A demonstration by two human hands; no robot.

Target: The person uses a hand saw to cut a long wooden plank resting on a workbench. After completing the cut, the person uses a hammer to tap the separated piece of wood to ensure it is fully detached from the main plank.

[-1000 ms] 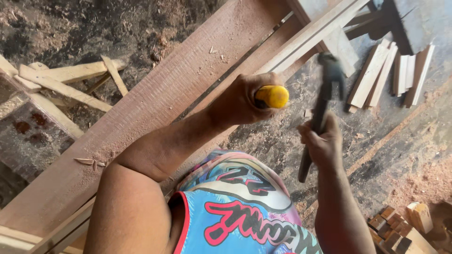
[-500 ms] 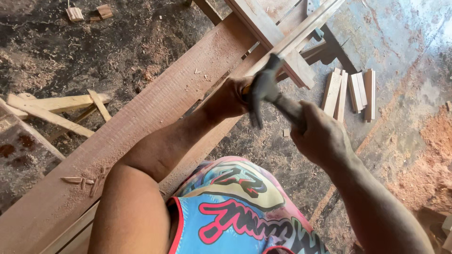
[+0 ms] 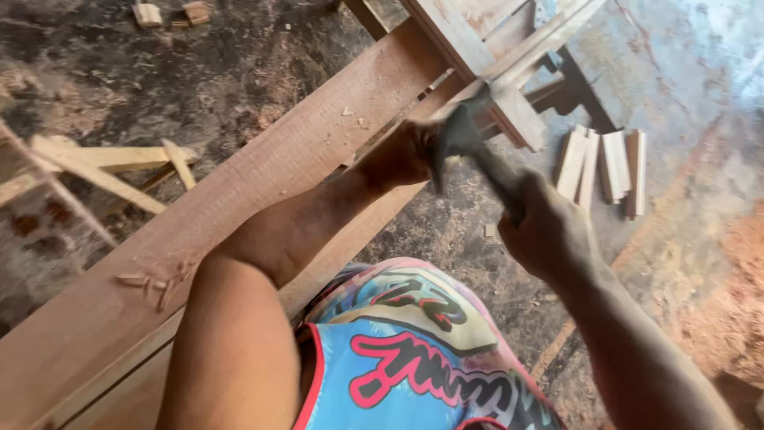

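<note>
I see the right hand [image 3: 549, 231] clamped on a hammer [image 3: 465, 143], its head at the left hand [image 3: 410, 151], which closes on something hidden at the long plank's [image 3: 239, 207] edge, seemingly steadying it. Short wood blocks [image 3: 605, 167] lie at three o'clock; bare floor [image 3: 700, 119] beyond leaves swinging room.

Sawdust-strewn dirt floor [image 3: 239, 72], scattered wood offcuts [image 3: 605, 167], warm daylight.

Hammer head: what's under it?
The hammer head sits over the left hand, gripped on the long plank's edge. Whatever that hand holds is covered by its fingers and motion blur. The right hand grips the handle.
</note>
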